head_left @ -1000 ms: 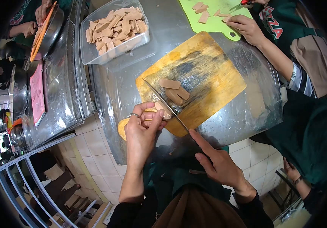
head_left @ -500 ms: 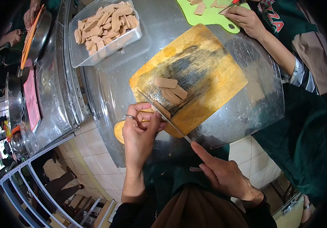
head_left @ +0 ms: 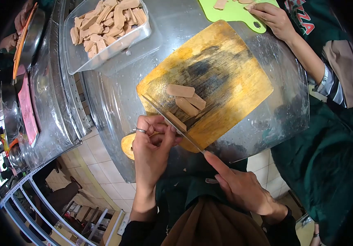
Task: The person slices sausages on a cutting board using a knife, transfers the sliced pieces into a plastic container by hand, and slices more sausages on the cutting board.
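Observation:
My right hand (head_left: 246,186) grips a knife (head_left: 155,106), index finger stretched along the back of its thin blade. That blade slants across the near left part of a worn wooden cutting board (head_left: 242,82). Right against the blade lies a pinkish-brown sausage piece (head_left: 176,121). My left hand (head_left: 150,153), wearing a ring, is closed with bent fingertips on the near side of this piece; the fingers partly hide what they hold. Several flat sausage slices (head_left: 180,91) rest just beyond the knife on the board.
A clear plastic container (head_left: 115,53) full of cut slices stands at the far left of the metal table (head_left: 111,102). At the far right, a co-worker's hand (head_left: 275,20) touches pieces on a green cutting board (head_left: 221,15). A pink sheet (head_left: 28,110) lies on the left counter.
My view has shifted slightly. The sausage piece now shows more beyond the blade, parted from my left fingers by the knife. The co-worker's red-handled knife is out of sight.

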